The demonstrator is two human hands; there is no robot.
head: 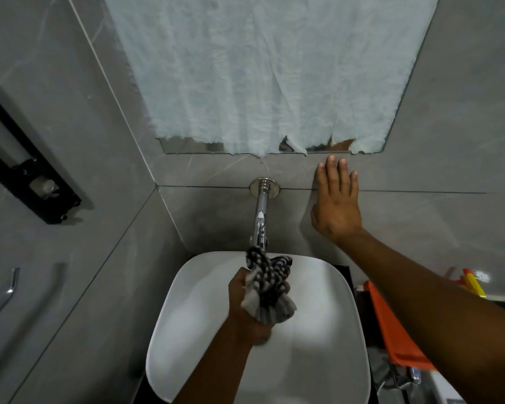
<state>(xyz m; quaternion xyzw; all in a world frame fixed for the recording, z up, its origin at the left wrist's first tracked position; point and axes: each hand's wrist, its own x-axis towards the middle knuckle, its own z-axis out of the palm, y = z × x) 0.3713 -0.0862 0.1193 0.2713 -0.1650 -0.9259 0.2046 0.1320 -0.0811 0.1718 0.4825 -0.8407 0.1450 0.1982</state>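
Observation:
My left hand (pixel 242 304) grips a bunched black-and-white checked cloth (pixel 270 282) over the white basin (pixel 187 301), just below the spout of the chrome wall tap (pixel 260 214). My right hand (pixel 336 202) lies flat with straight fingers against the grey tiled wall (pixel 435 170), right of the tap and under the mirror's lower edge. The mirror (pixel 260 68) is almost wholly covered with wrinkled white paper; only a thin strip of glass shows along its bottom.
A black holder (pixel 27 170) is fixed to the left wall, with a chrome rail (pixel 6 293) lower down. An orange tray-like object (pixel 391 330) and a yellow-and-orange item (pixel 473 281) sit right of the basin, under my right forearm.

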